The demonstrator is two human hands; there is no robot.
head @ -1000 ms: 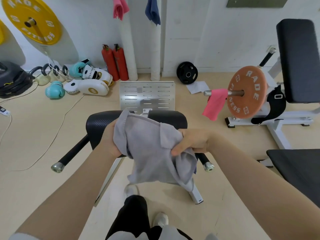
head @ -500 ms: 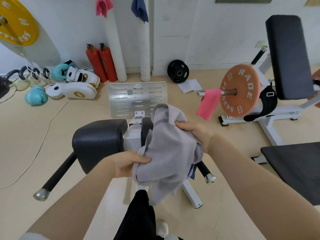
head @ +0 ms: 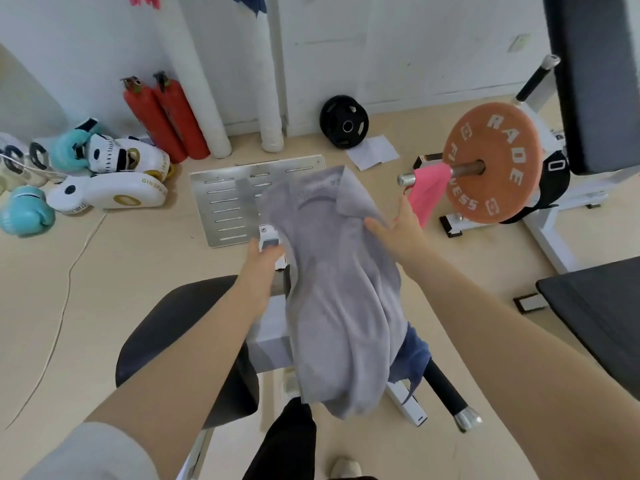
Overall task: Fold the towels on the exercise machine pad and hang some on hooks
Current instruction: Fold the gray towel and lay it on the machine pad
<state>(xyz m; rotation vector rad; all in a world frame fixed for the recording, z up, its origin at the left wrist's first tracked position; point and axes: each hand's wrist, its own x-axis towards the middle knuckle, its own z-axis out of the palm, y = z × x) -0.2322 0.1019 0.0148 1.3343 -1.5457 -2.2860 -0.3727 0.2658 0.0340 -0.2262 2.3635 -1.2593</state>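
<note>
A grey towel lies draped lengthwise over the right pad of the exercise machine, hiding that pad. A dark blue towel sticks out from under its right side. The left black pad is bare. My left hand is at the towel's left edge, with its fingers hidden there. My right hand rests flat on the towel's upper right edge, fingers spread. A pink towel hangs on a steel bar end beside it. High on the wall hang a pink towel and a blue towel.
An orange weight plate on a white rack stands at the right, with a black bench pad near it. A metal footplate lies ahead. Red fire extinguishers, boxing gloves and a black plate line the wall.
The bunched grey towel has gone forward and now lies spread over the right pad. My right hand has let go and opened flat on it. My left hand moved up to its left edge.
</note>
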